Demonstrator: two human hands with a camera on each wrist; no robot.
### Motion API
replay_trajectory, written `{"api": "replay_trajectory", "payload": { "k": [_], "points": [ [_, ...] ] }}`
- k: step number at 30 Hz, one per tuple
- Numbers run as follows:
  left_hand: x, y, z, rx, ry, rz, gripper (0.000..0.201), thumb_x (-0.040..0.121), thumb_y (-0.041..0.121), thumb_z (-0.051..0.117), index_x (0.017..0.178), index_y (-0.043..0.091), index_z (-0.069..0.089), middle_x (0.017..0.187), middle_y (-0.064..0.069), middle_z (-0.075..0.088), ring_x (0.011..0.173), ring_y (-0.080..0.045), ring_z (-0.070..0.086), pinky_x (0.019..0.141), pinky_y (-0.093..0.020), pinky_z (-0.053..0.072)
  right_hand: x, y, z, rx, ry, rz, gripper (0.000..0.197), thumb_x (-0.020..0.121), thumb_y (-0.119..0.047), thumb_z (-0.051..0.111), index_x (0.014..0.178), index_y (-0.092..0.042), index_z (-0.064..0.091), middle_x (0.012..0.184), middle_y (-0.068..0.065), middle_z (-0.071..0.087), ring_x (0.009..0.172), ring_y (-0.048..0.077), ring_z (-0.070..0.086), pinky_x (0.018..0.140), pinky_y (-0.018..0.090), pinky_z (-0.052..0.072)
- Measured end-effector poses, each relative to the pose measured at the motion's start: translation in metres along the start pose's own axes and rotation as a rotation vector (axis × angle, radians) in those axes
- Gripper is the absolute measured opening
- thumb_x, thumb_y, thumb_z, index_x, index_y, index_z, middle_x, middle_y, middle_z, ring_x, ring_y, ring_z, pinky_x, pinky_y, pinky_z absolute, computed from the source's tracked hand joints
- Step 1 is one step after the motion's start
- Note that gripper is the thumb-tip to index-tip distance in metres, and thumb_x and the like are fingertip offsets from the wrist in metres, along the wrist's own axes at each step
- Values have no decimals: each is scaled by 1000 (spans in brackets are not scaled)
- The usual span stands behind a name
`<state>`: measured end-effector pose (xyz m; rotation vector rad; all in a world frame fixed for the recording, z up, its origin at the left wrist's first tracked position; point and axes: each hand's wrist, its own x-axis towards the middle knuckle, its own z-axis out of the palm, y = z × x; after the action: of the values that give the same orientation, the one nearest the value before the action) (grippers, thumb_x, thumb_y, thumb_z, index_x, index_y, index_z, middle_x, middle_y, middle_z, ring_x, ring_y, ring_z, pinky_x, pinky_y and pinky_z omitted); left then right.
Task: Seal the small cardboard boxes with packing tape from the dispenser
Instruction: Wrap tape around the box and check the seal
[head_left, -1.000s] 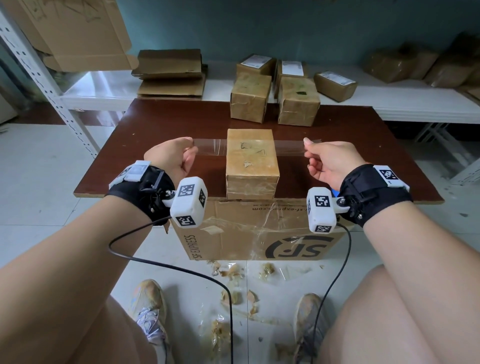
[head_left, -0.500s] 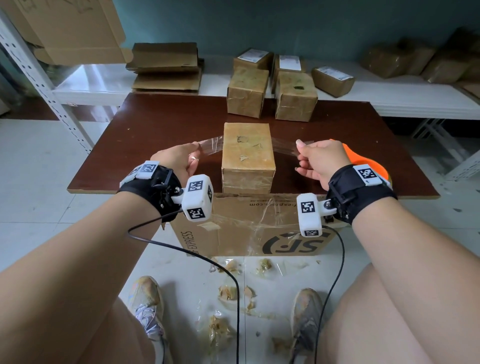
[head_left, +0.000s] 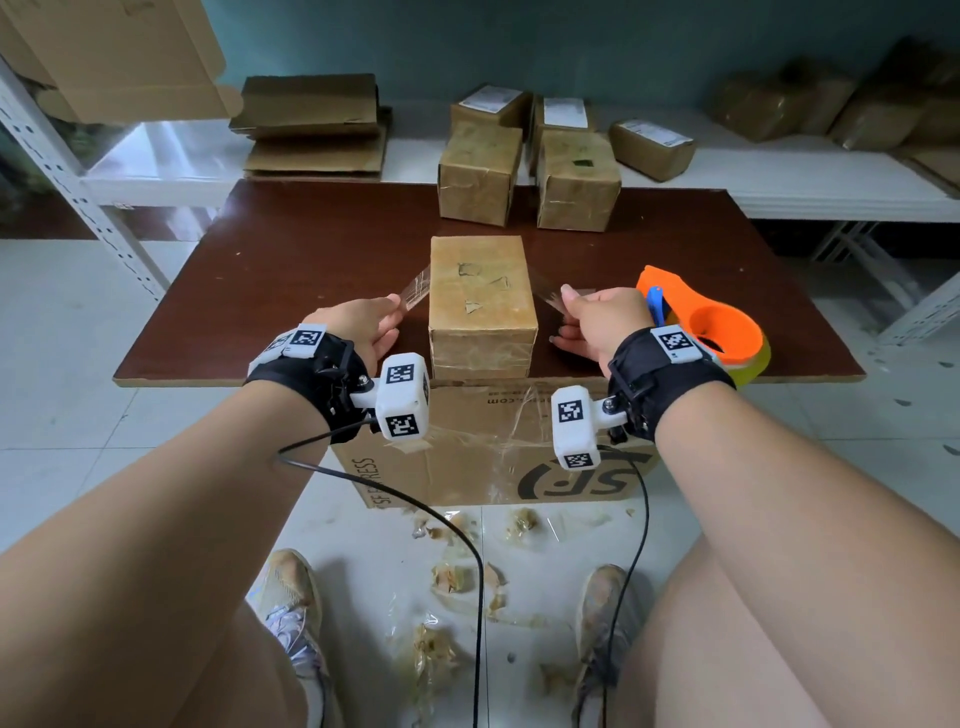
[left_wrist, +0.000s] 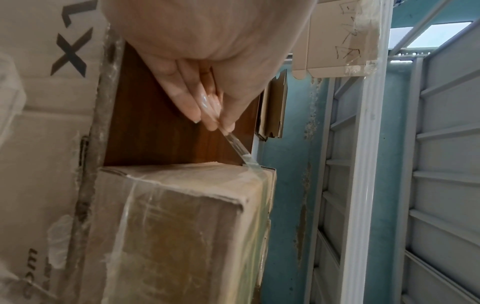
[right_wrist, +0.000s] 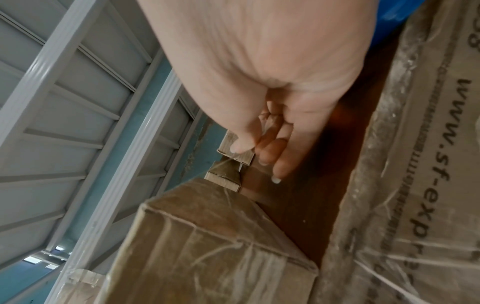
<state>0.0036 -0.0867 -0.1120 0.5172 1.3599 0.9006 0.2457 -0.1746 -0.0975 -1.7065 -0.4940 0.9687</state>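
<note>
**Clear tape stretched across a small cardboard box**

A small cardboard box (head_left: 482, 301) stands at the near edge of a dark brown desk (head_left: 291, 270), flaps closed. A strip of clear packing tape (head_left: 415, 286) lies across its top. The left hand (head_left: 358, 327) pinches one tape end between thumb and fingers (left_wrist: 205, 109); the right hand (head_left: 602, 325) pinches the other end. An orange tape dispenser (head_left: 711, 325) sits just beside the right wrist. Two more taped boxes (head_left: 480, 174) stand at the desk's far edge.
</note>
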Motion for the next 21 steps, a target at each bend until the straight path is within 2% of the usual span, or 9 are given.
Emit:
{"api": "replay_trajectory", "payload": {
  "k": [5, 8, 10, 12, 13, 16, 18, 19, 21],
  "points": [
    [-7, -3, 10, 25, 24, 33, 17, 96, 10, 79, 112, 6, 74, 90, 0, 81, 78, -3, 76, 55, -15, 55, 0, 1, 12, 18, 7, 103, 29, 106, -20, 64, 80, -8, 57, 79, 8, 56, 66, 21, 61, 57, 32, 62],
    [-6, -7, 14, -12, 31, 28, 10, 98, 8, 76, 108, 6, 74, 94, -2, 81, 91, -7, 78, 60, -16, 57, -1, -2, 15, 27, 11, 145, 19, 106, -21, 65, 94, -6, 63, 82, 7, 59, 80, 27, 71, 66, 35, 62],
    [-8, -7, 18, -60, 4, 3, 22, 103, 8, 68, 125, 6, 72, 120, -8, 79, 111, -15, 76, 84, -21, 61, -6, -4, 17, 51, -31, 202, 21, 106, -24, 64, 115, -6, 65, 97, 7, 64, 83, 26, 70, 65, 34, 61],
    [-9, -8, 22, -84, -35, 9, 38, 110, 8, 52, 148, 5, 56, 150, -11, 62, 140, -20, 59, 113, -27, 49, -9, -3, 20, 77, -43, 234, 29, 105, -25, 65, 127, -5, 63, 122, 7, 68, 72, 25, 69, 55, 35, 61],
    [-14, -8, 22, -95, -31, 3, 40, 112, 8, 47, 152, 5, 51, 153, -9, 60, 143, -19, 56, 117, -26, 45, -10, -3, 21, 97, -37, 237, 27, 105, -23, 66, 125, -5, 64, 128, 9, 69, 69, 25, 69, 52, 37, 62],
    [-12, -14, 21, -27, 39, 39, 22, 106, 11, 61, 127, 11, 68, 134, -6, 73, 119, -15, 72, 91, -25, 60, -12, -2, 23, 155, -10, 247, 10, 104, -16, 66, 103, -5, 68, 116, 14, 68, 64, 30, 67, 37, 35, 56],
    [-8, -20, 21, 118, 32, 94, 16, 100, 14, 68, 116, 14, 71, 137, -13, 71, 96, -19, 73, 68, -26, 56, -12, -2, 24, 199, 22, 270, 15, 104, -13, 67, 90, -6, 67, 103, 13, 66, 61, 32, 67, 33, 35, 52],
    [-12, -21, 24, 236, 39, 117, 21, 97, 15, 70, 118, 14, 71, 135, -15, 71, 86, -19, 69, 64, -27, 53, -12, -2, 26, 218, 30, 285, 18, 103, -12, 67, 87, -6, 66, 95, 12, 65, 57, 32, 68, 32, 36, 52],
    [-20, -21, 26, 482, 132, 108, 22, 94, 17, 70, 116, 17, 70, 119, -9, 74, 88, -22, 68, 70, -27, 52, -11, -1, 29, 268, 48, 309, 22, 104, -9, 66, 82, -6, 63, 84, 11, 62, 39, 28, 65, 30, 37, 51]
  ]
}}
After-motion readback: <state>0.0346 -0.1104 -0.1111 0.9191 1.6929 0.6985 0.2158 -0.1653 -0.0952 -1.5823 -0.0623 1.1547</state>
